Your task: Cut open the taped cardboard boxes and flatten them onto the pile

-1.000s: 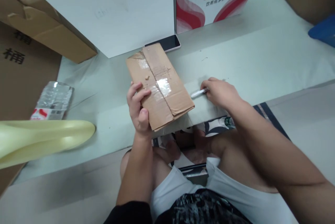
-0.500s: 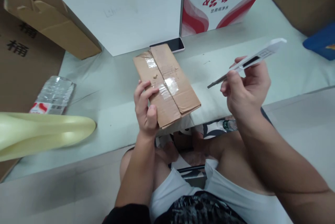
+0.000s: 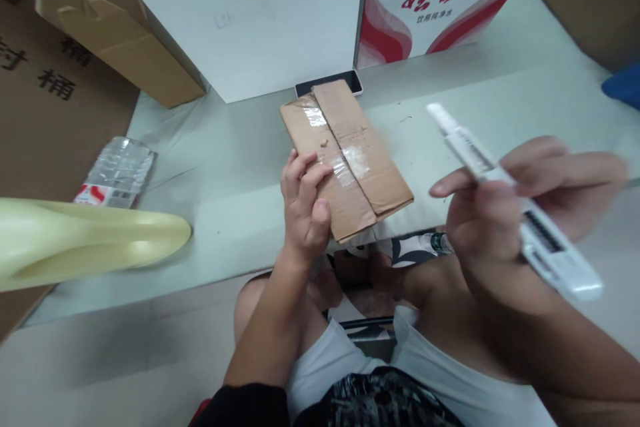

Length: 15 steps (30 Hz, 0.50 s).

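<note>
My left hand [image 3: 306, 204] grips the left edge of a flat brown cardboard box [image 3: 367, 177], fingers on its top face and thumb near the front corner. Strips of clear tape cross the seam that runs along the box. To the right, my right hand [image 3: 505, 207] pinches a white utility knife [image 3: 553, 240], blurred by motion and apart from the box. The knife's narrow end points up and to the left, its wide end toward my forearm. Behind the box lies a dark phone [image 3: 353, 82], partly covered by it.
A white carton [image 3: 250, 20] and a red-and-white printed carton [image 3: 425, 14] stand at the back. At left are an open brown carton [image 3: 125, 47], a clear plastic pack [image 3: 123, 170] and a pale yellow curved object [image 3: 125, 237]. A blue object [image 3: 623, 90] sits far right.
The knife has turned in my right hand, its narrow end swinging from lower left to upper left. That hand's fingers have spread. The box and left hand sit farther right in view.
</note>
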Motion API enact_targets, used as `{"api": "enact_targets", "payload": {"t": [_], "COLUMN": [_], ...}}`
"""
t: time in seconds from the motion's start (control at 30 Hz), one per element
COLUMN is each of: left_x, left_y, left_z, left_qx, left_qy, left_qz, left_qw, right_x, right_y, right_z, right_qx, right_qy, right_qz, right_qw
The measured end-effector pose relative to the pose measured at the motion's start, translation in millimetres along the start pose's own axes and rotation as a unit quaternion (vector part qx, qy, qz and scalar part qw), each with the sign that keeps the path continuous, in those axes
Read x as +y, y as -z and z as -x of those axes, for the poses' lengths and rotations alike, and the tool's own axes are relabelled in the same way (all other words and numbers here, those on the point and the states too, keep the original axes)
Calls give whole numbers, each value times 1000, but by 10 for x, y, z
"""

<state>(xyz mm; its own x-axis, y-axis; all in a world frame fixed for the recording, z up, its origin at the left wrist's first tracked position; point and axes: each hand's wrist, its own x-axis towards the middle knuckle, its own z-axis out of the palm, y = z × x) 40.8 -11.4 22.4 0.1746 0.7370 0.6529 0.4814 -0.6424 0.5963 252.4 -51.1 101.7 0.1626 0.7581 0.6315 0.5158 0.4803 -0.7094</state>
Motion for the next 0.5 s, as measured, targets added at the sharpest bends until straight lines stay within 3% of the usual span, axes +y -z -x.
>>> {"api": "enact_targets", "payload": {"t": [0.17, 0.3, 0.5], "left_x": [15, -7, 20], "left_y": [-87, -85, -55], "left_z": [26, 40, 42], "left_qx": [1, -2, -6], "left_qy": [-21, -30, -26], "left_qz": [7, 5, -18], "left_qw": [1000, 1000, 999], "right_x": [-15, 54, 12], "right_y": [-145, -168, -167], "right_z": [90, 77, 78], "right_qx": [-46, -115, -138], "right_qy": [120, 110, 112], "right_qz": [-28, 17, 42], "right_qw": [991, 987, 983]}}
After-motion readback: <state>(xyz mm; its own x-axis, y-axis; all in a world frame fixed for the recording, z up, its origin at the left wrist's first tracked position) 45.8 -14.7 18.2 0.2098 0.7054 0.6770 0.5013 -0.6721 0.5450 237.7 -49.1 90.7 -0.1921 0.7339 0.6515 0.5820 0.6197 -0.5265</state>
